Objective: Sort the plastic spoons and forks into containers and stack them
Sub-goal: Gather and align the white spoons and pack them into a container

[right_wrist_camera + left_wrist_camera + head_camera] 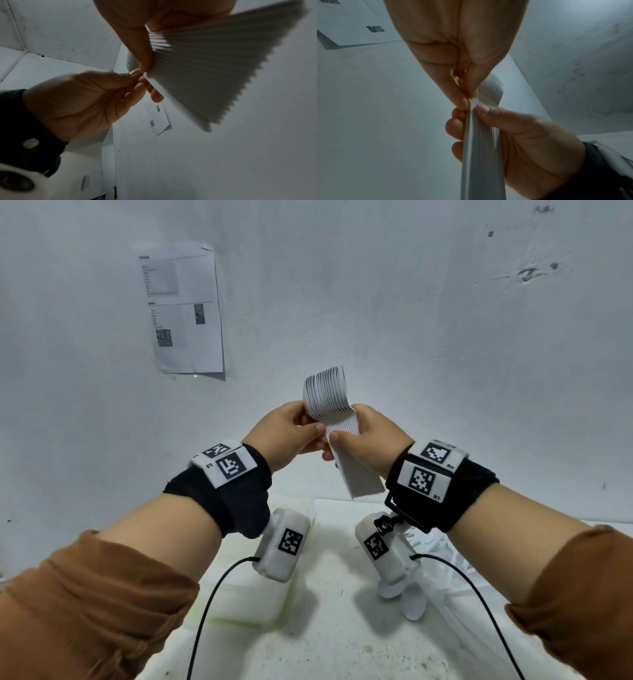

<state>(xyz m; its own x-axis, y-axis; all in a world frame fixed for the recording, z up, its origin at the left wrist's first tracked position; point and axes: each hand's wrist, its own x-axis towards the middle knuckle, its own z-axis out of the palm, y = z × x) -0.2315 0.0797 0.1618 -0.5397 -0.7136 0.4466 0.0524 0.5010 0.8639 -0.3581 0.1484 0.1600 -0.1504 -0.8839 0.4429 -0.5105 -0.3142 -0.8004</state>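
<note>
A nested stack of white plastic spoons (342, 436) is held up in the air above the table, bowls (325, 392) upward and handle ends fanned out low toward the right wrist. My right hand (344, 440) grips the stack around its handles, thumb across the front. My left hand (310, 433) pinches the stack at the neck just under the bowls. In the left wrist view the left fingertips (462, 101) touch the left edge of the stack (482, 148). In the right wrist view the handles (205, 74) spread like a fan.
Below the hands a translucent white container (246, 594) sits on the white table (342, 642). Two loose white spoons (411, 604) lie to its right, beside a pile of white cutlery (442, 546). A printed sheet (185, 306) hangs on the wall.
</note>
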